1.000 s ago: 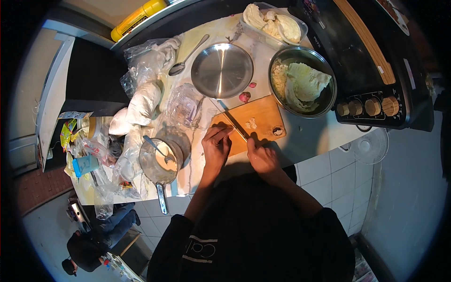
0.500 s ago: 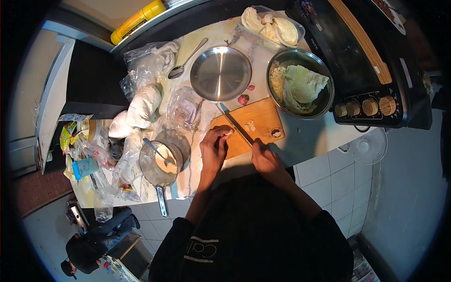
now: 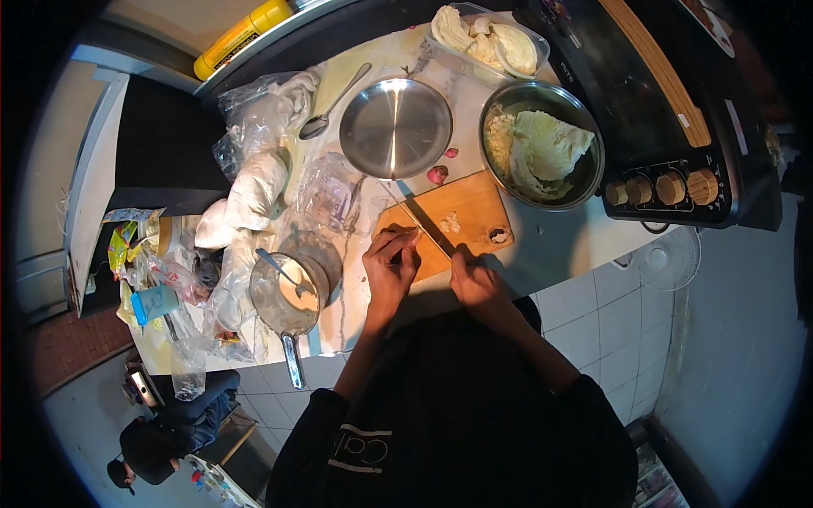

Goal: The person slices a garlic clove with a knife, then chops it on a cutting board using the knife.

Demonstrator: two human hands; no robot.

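Observation:
My right hand (image 3: pixel 481 286) is closed round the handle of a knife (image 3: pixel 412 212). Its blade slants across a wooden cutting board (image 3: pixel 466 199). My left hand (image 3: pixel 391 261) pinches a small pale piece beside the blade, at the board's left side; the fingers mostly hide it. Chopped pale bits (image 3: pixel 450 223) lie on the board to the right of the knife. A dark round mark or small object (image 3: pixel 498 235), which I cannot make out, is near the board's right corner. Two small reddish shallots or onions (image 3: pixel 437 174) rest just beyond the board.
A round metal plate (image 3: pixel 396 127) and a spoon (image 3: pixel 336 100) lie beyond the board. At right are a steel bowl (image 3: pixel 600 173) with cabbage leaf, a tub of pale food (image 3: pixel 484 46) and an oven (image 3: pixel 669 182). A saucepan (image 3: pixel 269 315) and plastic bags (image 3: pixel 257 190) sit left. Another person (image 3: pixel 152 444) is lower left.
My left hand has turned slightly and its fingers have come closer to the blade, so the pale piece shows less. The knife has tilted a little. The other person has shifted slightly.

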